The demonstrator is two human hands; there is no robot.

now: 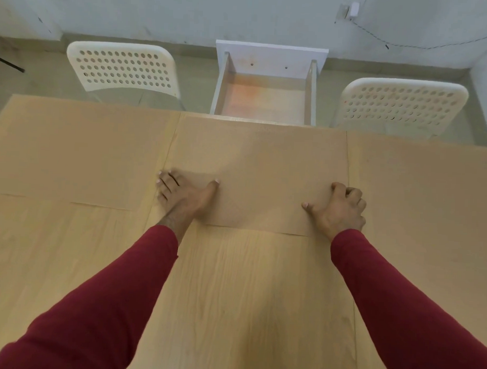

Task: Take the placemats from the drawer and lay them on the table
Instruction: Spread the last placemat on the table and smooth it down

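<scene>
Cork-like middle placemat (pixel 259 168) looks thin, light, stiff; left hand (pixel 185 194) presses flat, right hand (pixel 339 207) pinches its near corner, best grasped by edges.

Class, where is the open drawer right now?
In the head view, the drawer is top centre, pulled out beyond the table's far edge, between two white chairs.

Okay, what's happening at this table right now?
A person in red sleeves is laying placemats on the wooden table. Both hands are on the middle placemat: the left hand presses flat near its left edge, the right hand has curled fingers at its right edge. Another placemat lies to the left. The drawer beyond stands open, looking empty.
</scene>
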